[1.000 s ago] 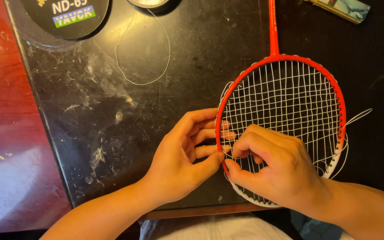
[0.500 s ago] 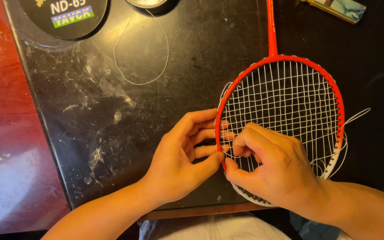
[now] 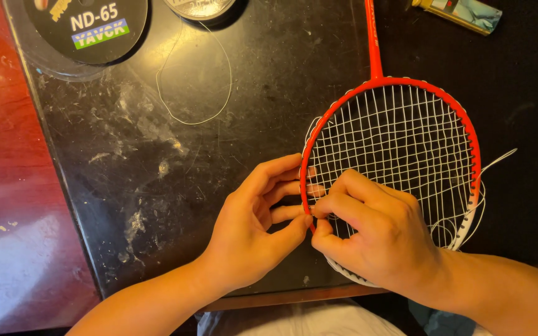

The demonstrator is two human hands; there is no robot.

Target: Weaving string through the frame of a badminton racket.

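Your red badminton racket is lying flat on the scuffed black table, handle pointing away from you, head right in front of you. Your left hand sits just outside the frame's left edge, fingers curled and a bit spread, thumb tip pressed against the rim. Your right hand rests on top of the string bed, fingers bunched together at that same bit of rim, looks like they're pinching the white string there, can't tell for sure. Loose string trails off the head's right side. A string reel and a lighter sit at the table's far edge.
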